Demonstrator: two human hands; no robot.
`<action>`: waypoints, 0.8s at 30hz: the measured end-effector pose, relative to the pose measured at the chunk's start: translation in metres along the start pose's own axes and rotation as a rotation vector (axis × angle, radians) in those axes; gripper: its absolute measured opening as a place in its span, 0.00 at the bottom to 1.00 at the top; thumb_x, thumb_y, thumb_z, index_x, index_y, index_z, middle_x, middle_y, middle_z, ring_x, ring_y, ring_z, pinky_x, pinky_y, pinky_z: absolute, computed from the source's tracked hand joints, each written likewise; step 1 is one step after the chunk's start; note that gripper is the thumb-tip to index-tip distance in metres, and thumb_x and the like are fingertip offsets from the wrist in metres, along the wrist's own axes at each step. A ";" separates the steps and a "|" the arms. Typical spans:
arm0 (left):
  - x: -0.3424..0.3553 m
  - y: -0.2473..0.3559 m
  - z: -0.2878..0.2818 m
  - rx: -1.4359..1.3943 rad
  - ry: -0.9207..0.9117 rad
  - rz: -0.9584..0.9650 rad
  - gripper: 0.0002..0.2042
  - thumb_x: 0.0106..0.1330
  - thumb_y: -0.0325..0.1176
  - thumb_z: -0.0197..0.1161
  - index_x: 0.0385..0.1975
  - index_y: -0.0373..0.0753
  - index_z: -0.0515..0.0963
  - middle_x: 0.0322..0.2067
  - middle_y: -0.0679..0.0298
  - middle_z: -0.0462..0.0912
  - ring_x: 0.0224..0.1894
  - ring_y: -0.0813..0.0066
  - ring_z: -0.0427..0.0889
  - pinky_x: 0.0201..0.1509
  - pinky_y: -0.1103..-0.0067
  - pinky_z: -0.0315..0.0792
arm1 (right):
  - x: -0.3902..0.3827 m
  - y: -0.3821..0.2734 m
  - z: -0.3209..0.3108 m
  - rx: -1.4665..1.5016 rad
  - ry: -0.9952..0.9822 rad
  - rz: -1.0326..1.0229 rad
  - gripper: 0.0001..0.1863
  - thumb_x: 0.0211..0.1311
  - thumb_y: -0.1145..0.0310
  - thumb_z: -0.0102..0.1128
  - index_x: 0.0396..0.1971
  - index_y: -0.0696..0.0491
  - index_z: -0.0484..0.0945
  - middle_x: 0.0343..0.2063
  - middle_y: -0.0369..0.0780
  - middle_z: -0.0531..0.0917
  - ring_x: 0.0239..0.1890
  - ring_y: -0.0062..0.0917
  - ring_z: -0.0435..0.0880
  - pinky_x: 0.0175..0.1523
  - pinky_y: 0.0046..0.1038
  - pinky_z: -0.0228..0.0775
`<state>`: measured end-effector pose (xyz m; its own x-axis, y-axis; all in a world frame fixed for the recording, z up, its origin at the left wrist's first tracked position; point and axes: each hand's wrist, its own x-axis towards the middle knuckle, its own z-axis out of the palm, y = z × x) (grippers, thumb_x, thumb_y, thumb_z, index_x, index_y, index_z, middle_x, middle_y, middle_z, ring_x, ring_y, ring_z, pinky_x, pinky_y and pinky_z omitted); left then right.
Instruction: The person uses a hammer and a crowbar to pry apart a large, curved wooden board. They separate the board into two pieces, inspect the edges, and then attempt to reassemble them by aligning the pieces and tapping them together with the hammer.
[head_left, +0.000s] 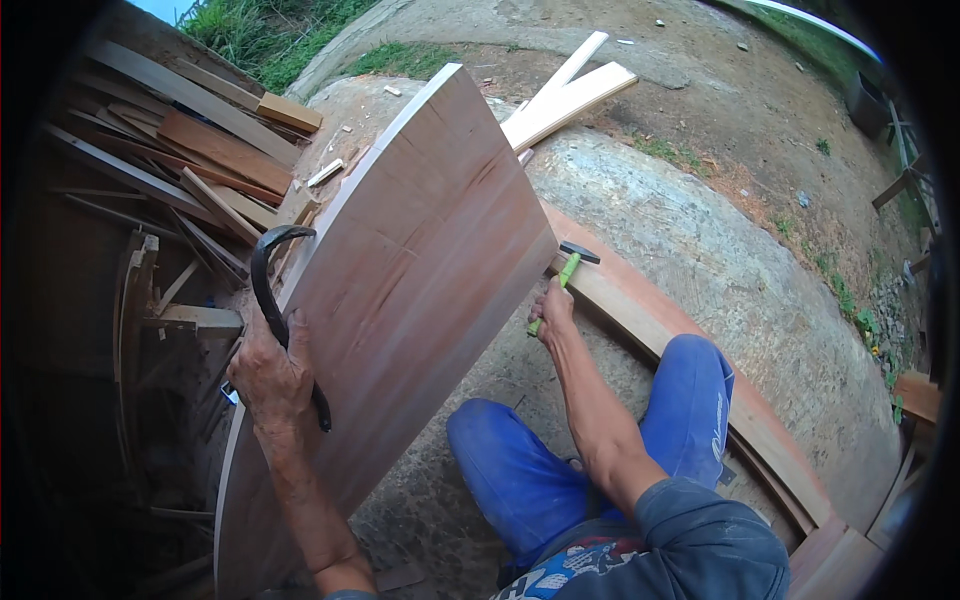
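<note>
Outdoor yard: rough concrete slab (700,250) with dirt and grass beyond, a heap of scrap timber (190,170) at the left. A large reddish board (420,270) stood tilted on edge across the slab, leaning toward the scrap. Left hand (272,378) was clamped on a black curved crowbar (268,290) at the board's left edge. Right hand (553,308) was closed around a green-handled hammer (566,272) just beside the board's right edge. Pale planks (570,95) lay behind. The board hid the crowbar's working end and the ground beneath it; its lower end was cut off by the frame. The right rim was too dark to read.
</note>
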<state>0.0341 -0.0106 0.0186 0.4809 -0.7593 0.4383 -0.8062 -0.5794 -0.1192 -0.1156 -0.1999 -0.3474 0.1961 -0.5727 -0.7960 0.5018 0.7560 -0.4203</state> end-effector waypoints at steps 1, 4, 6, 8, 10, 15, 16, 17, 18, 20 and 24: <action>0.001 -0.001 -0.001 -0.020 0.020 0.009 0.25 0.70 0.50 0.53 0.52 0.33 0.76 0.35 0.42 0.83 0.39 0.39 0.82 0.42 0.55 0.73 | -0.004 -0.001 -0.004 -0.017 0.000 -0.041 0.20 0.75 0.49 0.39 0.29 0.49 0.61 0.13 0.32 0.59 0.10 0.20 0.56 0.15 0.26 0.54; 0.003 0.001 0.002 -0.040 0.047 0.035 0.25 0.70 0.50 0.53 0.52 0.33 0.76 0.34 0.42 0.83 0.38 0.38 0.82 0.41 0.55 0.73 | -0.005 0.005 0.007 0.009 0.079 -0.109 0.20 0.75 0.49 0.40 0.29 0.49 0.61 0.13 0.32 0.60 0.10 0.19 0.57 0.14 0.27 0.54; 0.005 -0.001 0.007 -0.012 0.038 0.023 0.24 0.70 0.50 0.54 0.52 0.34 0.76 0.34 0.42 0.83 0.38 0.38 0.82 0.41 0.55 0.73 | 0.001 0.002 0.020 -0.105 0.007 0.017 0.20 0.75 0.48 0.40 0.29 0.49 0.61 0.13 0.32 0.61 0.10 0.19 0.59 0.14 0.26 0.55; 0.000 0.000 0.004 -0.021 -0.005 0.015 0.24 0.70 0.50 0.54 0.52 0.34 0.76 0.34 0.43 0.83 0.38 0.38 0.82 0.41 0.55 0.73 | 0.002 0.001 -0.004 -0.043 -0.030 0.009 0.20 0.75 0.49 0.40 0.30 0.50 0.61 0.14 0.33 0.62 0.10 0.21 0.60 0.14 0.27 0.56; 0.001 -0.006 -0.001 -0.015 -0.003 0.007 0.24 0.70 0.50 0.54 0.52 0.34 0.76 0.34 0.43 0.83 0.39 0.39 0.82 0.42 0.55 0.73 | -0.011 0.003 0.001 0.055 0.009 -0.031 0.19 0.75 0.50 0.40 0.31 0.49 0.62 0.14 0.33 0.63 0.10 0.21 0.60 0.14 0.27 0.56; 0.005 0.004 0.000 -0.024 -0.016 -0.008 0.24 0.70 0.49 0.53 0.51 0.33 0.77 0.35 0.42 0.83 0.39 0.39 0.82 0.43 0.55 0.73 | 0.006 0.011 0.014 -0.047 -0.022 0.016 0.18 0.75 0.49 0.40 0.31 0.48 0.62 0.14 0.32 0.62 0.10 0.19 0.59 0.14 0.26 0.54; 0.000 0.001 0.000 -0.019 -0.017 -0.002 0.24 0.70 0.49 0.53 0.51 0.33 0.77 0.36 0.42 0.83 0.40 0.39 0.82 0.43 0.55 0.73 | 0.002 0.012 -0.004 -0.066 -0.063 0.028 0.18 0.75 0.50 0.40 0.31 0.48 0.62 0.14 0.33 0.62 0.10 0.20 0.59 0.14 0.26 0.54; 0.002 -0.002 0.001 -0.019 0.000 0.008 0.24 0.70 0.50 0.53 0.51 0.34 0.77 0.36 0.42 0.83 0.40 0.39 0.82 0.43 0.56 0.73 | 0.002 0.007 -0.011 -0.080 -0.113 0.025 0.18 0.75 0.50 0.40 0.31 0.49 0.62 0.14 0.33 0.62 0.10 0.21 0.59 0.14 0.26 0.55; 0.005 -0.003 0.001 -0.019 0.017 0.017 0.24 0.70 0.50 0.53 0.51 0.34 0.77 0.36 0.42 0.83 0.40 0.39 0.82 0.43 0.56 0.74 | 0.000 0.009 -0.013 -0.016 -0.054 -0.068 0.19 0.75 0.49 0.40 0.31 0.49 0.62 0.13 0.32 0.61 0.10 0.20 0.58 0.14 0.26 0.54; 0.005 0.002 0.001 -0.053 0.022 0.025 0.23 0.70 0.49 0.53 0.52 0.34 0.77 0.36 0.42 0.83 0.40 0.39 0.82 0.43 0.56 0.74 | 0.004 0.016 0.011 0.027 0.011 -0.034 0.18 0.75 0.49 0.41 0.32 0.49 0.62 0.13 0.33 0.62 0.09 0.20 0.60 0.13 0.27 0.55; 0.009 -0.003 0.001 -0.027 -0.042 -0.032 0.23 0.70 0.49 0.54 0.51 0.35 0.77 0.37 0.42 0.83 0.41 0.39 0.81 0.44 0.56 0.73 | 0.001 0.019 0.001 0.029 -0.061 0.022 0.19 0.75 0.49 0.41 0.34 0.50 0.63 0.13 0.33 0.62 0.10 0.22 0.62 0.14 0.28 0.57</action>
<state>0.0413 -0.0156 0.0224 0.5200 -0.7527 0.4039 -0.7991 -0.5957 -0.0812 -0.1052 -0.1869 -0.3556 0.2579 -0.5753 -0.7762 0.5207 0.7595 -0.3899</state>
